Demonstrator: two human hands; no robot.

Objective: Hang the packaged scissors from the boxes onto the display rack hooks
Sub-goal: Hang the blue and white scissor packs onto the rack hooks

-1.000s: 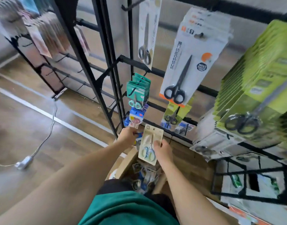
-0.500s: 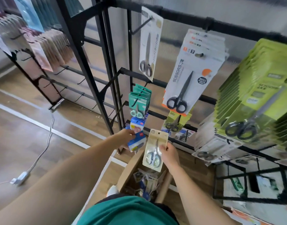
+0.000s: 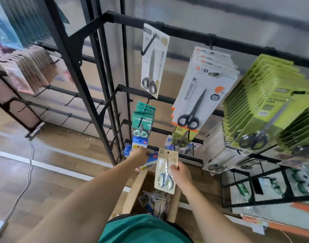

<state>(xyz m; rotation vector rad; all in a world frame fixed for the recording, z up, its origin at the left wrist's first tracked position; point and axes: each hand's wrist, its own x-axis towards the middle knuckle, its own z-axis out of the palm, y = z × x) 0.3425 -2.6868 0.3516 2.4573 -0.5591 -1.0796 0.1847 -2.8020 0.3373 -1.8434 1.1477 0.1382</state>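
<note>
a beige carded pack of pale-handled scissors is pinched by the right hand; a blue-and-white hanging packet on the black metal display rack is gripped by the left hand.

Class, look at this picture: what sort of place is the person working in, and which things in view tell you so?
Most likely a shop aisle or stockroom being restocked. A black display rack carries rows of packaged scissors on hooks, a cardboard box of more packs sits on the floor, and the right hand holds a beige scissors pack.
</note>
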